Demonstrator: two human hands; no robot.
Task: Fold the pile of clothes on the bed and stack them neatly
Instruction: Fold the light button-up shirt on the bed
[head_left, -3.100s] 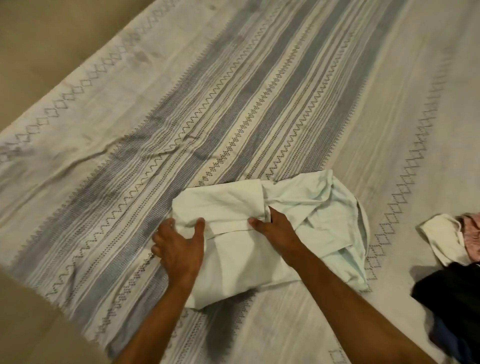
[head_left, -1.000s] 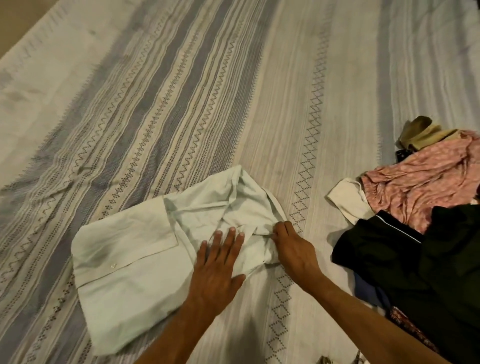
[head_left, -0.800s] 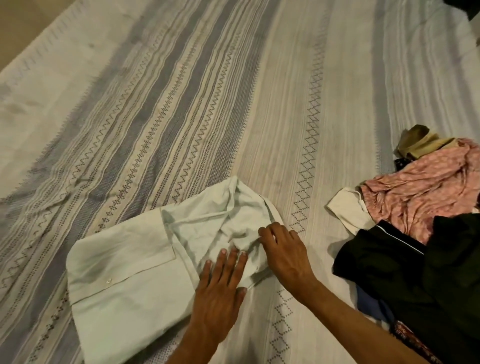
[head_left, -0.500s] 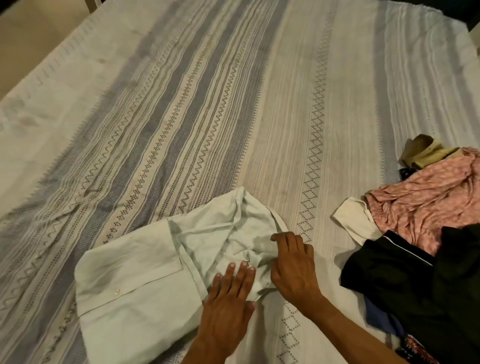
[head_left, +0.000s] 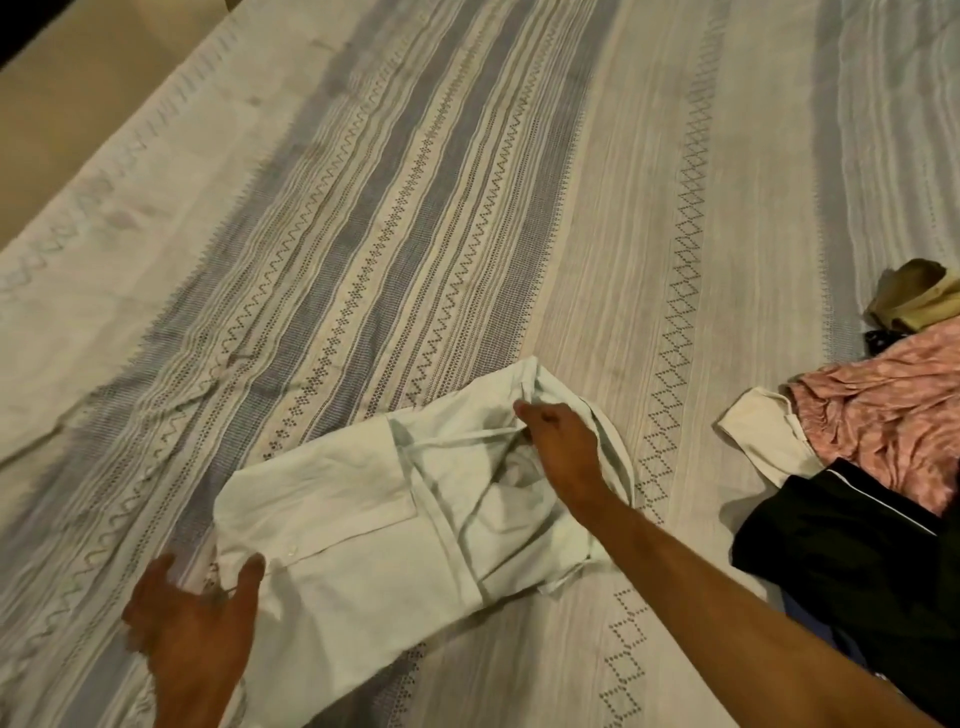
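Item: pale green shirt (head_left: 363, 525), half-folded, lower centre of frame on the striped bed cover (head_left: 467, 208); we judge it light, limp, crease-prone.

Right hand (head_left: 558, 441) pinches its bunched far end; left hand (head_left: 192, 629), fingers spread, touches the near-left corner. We would grip the edges.

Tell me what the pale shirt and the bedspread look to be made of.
Shirt: thin matte woven cloth, likely cotton or a blend; it creases sharply and carries a small button. Bedspread: coarser woven textile, probably cotton, with ribbed stripes and woven zigzag and diamond patterns.
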